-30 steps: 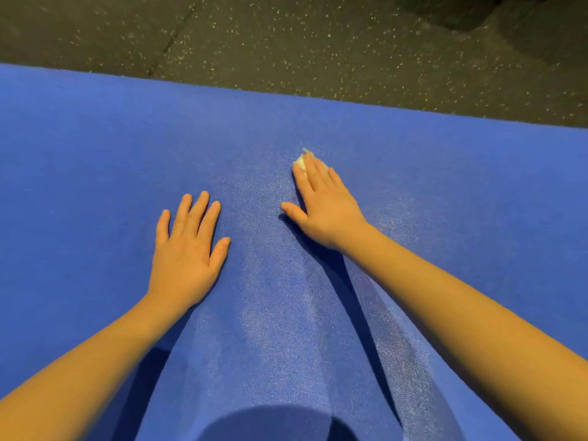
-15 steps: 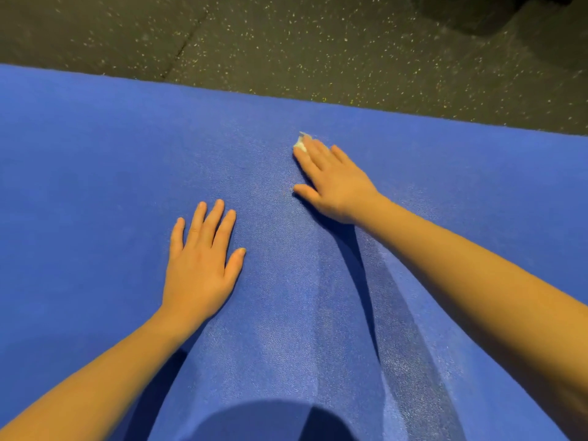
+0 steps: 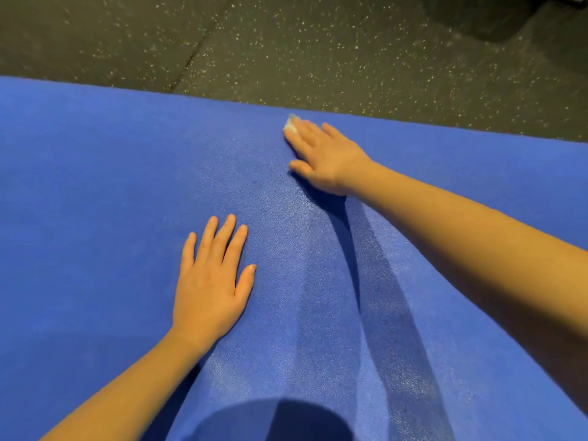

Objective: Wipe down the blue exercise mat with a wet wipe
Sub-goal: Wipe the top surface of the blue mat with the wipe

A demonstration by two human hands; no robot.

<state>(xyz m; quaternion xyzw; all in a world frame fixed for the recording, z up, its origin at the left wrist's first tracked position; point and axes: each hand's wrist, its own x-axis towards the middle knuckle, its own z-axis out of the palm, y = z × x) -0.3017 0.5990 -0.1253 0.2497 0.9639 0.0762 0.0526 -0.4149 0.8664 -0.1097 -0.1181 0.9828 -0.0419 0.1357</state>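
Observation:
The blue exercise mat [image 3: 95,192] fills most of the view. My right hand [image 3: 324,157] lies flat near the mat's far edge, fingers straight, pressing a white wet wipe [image 3: 290,125] onto the mat. Only a small corner of the wipe shows beyond my fingertips. My left hand [image 3: 210,281] rests flat on the mat, closer to me and to the left, fingers straight and together. A damp, slightly shiny streak runs on the mat between my arms, from my body up to the right hand.
Dark speckled rubber floor [image 3: 318,49] lies beyond the mat's far edge, with a seam [image 3: 194,55] running across it. A dark object [image 3: 496,17] sits at the top right. My own shadow falls on the mat's near part.
My right hand has slid the wipe away from me, toward the mat's far edge. The left hand has stayed flat on the mat.

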